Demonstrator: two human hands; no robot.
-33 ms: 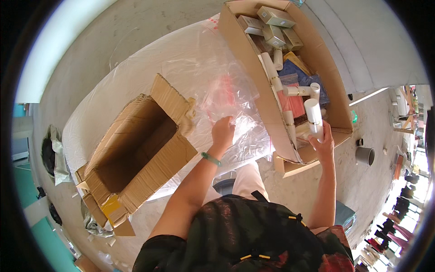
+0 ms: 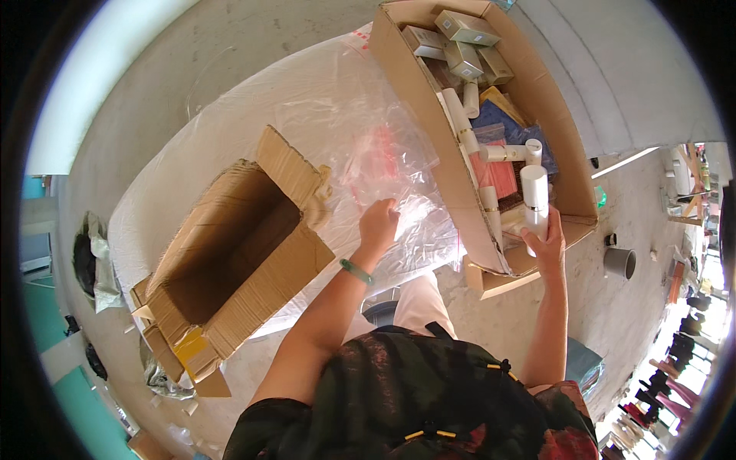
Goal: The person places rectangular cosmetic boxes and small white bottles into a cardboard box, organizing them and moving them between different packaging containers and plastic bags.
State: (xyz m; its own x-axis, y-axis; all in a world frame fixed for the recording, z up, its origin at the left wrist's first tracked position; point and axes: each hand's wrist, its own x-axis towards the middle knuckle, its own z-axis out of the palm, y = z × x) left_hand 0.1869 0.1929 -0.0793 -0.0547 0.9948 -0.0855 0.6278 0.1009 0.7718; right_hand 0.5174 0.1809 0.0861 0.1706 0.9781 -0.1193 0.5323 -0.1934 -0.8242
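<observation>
My right hand (image 2: 547,244) is wrapped round the lower part of a white cylindrical bottle (image 2: 536,201) with a thin metallic band. It holds the bottle over the near end of a long cardboard box (image 2: 414,115). Inside this box lie more white bottles (image 2: 458,119), pale gold small cartons (image 2: 469,29), a blue packet (image 2: 498,123) and a pink-red packet (image 2: 502,178). My left hand (image 2: 379,224), wearing a green bangle, has its fingers closed on a clear plastic bag (image 2: 418,203). That bag lies among crumpled clear bags with red marks; the fingertips are partly hidden.
To the left, an opened cardboard box (image 2: 222,245) with raised flaps rests on the plastic-covered surface (image 2: 230,115). A grey cylindrical container (image 2: 619,263) stands on the floor at right. Bags (image 2: 100,261) lie on the floor at far left.
The white bottle in my right hand has shifted slightly to the right and stands a little straighter. My left hand stays nearly in place.
</observation>
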